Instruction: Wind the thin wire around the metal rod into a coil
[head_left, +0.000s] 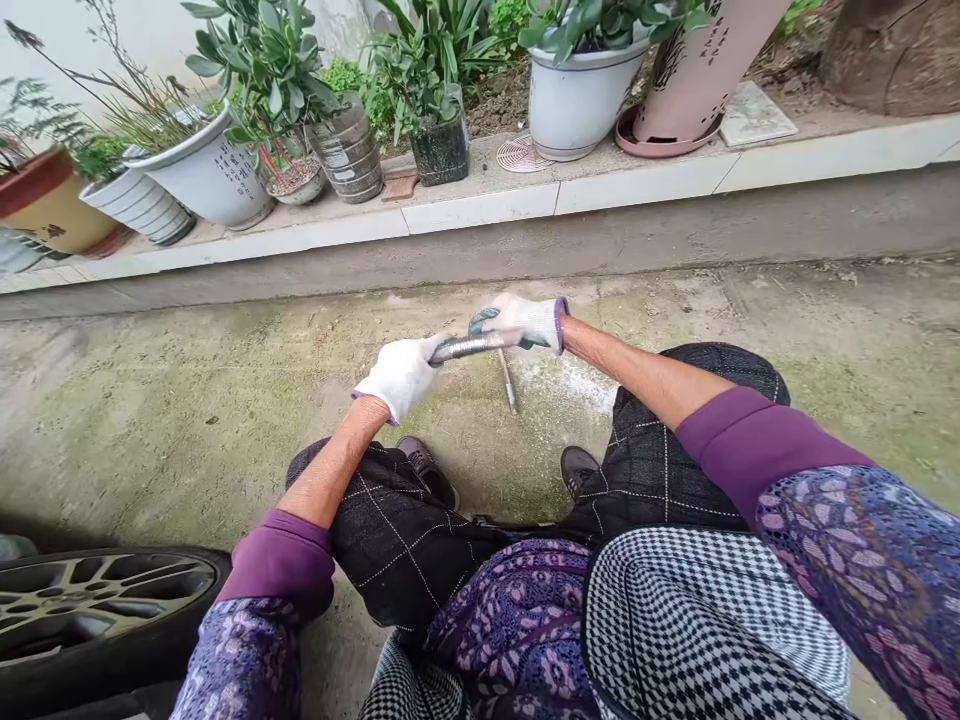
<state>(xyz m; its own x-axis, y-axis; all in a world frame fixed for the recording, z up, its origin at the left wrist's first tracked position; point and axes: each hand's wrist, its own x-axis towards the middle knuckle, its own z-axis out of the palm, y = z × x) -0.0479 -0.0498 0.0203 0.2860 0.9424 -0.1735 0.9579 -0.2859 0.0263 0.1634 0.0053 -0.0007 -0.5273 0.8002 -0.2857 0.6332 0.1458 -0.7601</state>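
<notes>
A grey metal rod [471, 346] with a shiny, ridged, thread-like stretch is held roughly level above the ground between both hands. My left hand [401, 372], in a white work glove with a green palm, is closed round its left end. My right hand [525, 318], in a matching glove with a purple cuff, is curled at the right end; it is slightly blurred, and its palm side is partly hidden. Below the rod, a thin metal bar [510, 390] with a thicker lower end slants towards the ground, its upper part hidden behind the rod and hand.
Whitish powder [589, 385] marks the concrete ground [225, 400]. Ahead runs a low tiled ledge [480, 212] with several potted plants, including a white pot [585, 105]. A car wheel [97, 610] stands at lower left. My shoes [427, 470] are close below the hands.
</notes>
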